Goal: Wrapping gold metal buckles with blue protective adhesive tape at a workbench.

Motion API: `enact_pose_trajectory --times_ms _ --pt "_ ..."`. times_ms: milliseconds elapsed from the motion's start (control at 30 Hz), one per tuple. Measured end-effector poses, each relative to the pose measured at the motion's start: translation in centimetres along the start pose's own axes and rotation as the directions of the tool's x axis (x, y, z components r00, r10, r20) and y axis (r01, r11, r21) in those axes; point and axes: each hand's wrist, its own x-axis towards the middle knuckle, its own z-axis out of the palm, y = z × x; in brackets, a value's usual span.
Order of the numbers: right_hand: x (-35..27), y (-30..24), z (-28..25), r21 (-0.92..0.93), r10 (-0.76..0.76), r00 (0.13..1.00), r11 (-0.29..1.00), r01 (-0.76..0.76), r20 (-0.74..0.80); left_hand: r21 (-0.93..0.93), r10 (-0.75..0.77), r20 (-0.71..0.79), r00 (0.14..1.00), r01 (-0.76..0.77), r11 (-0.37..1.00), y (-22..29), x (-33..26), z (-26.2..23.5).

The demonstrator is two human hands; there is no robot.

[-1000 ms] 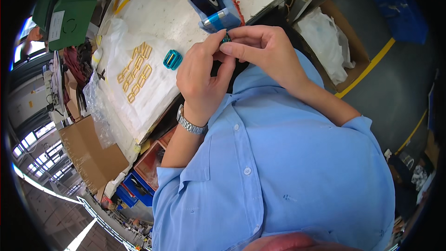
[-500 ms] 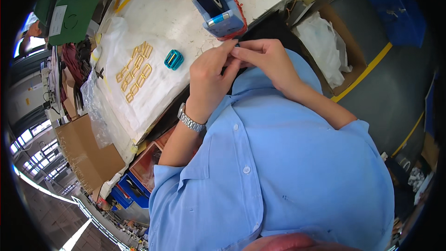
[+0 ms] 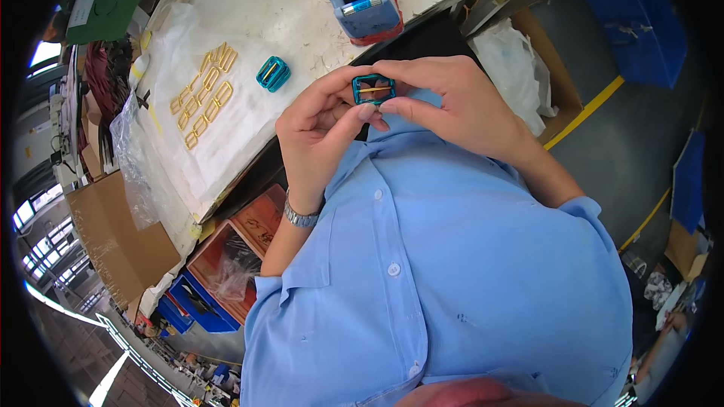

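A teal metallic slide buckle (image 3: 373, 90) with a gold bar across its middle is held up between my two hands, its opening turned toward me. My left hand (image 3: 318, 122) pinches its left side with thumb and forefinger, the other fingers curled behind. On the right side, my right hand (image 3: 458, 102) grips it the same way. Left of my hands, another teal piece (image 3: 273, 74), which looks like one or more stacked buckles, rests on the white-covered table. Several gold rectangular rings (image 3: 204, 96) lie in rows farther left.
A blue tape dispenser (image 3: 364, 7) stands on the table (image 3: 275, 7) beyond my hands. White plastic (image 3: 513, 68) fills a cardboard box at right. At left are a green bin (image 3: 113, 0) and a cardboard flap (image 3: 121, 237). Reddish trays (image 3: 256, 220) sit below the table edge.
The buckle, mostly hidden by my fingers before, now shows face-on between both hands. My hands have come slightly nearer and opened apart around it. The view has shifted a little.
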Motion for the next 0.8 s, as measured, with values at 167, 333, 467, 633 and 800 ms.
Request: enact_pose_trajectory --times_ms 167,333,467,633,800 --pt "0.3 0.2 0.5 -0.210 -0.201 0.979 0.957 0.202 0.029 0.009 0.009 0.034 0.999 -0.009 1.000 -0.5 -0.7 -0.8" --pt "0.4 -1.6 0.2 0.081 0.198 0.969 0.974 -0.211 0.146 -0.083 0.012 0.042 0.999 -0.008 0.997 -0.3 -1.1 -1.0" --pt "0.7 -2.1 0.8 0.227 0.244 0.968 0.941 -0.250 0.052 -0.124 0.004 0.079 0.997 0.006 0.992 -0.1 -1.3 -1.2" --pt "1.2 -2.4 1.2 -0.250 0.009 1.000 0.968 -0.001 0.029 -0.038 -0.005 0.078 0.997 0.008 0.999 -0.1 -1.7 -2.0" --pt "1.5 -2.1 2.2 -0.379 -0.061 0.994 0.921 0.090 0.089 0.413 0.133 0.007 0.991 -0.124 0.902 1.2 -1.5 -2.7"
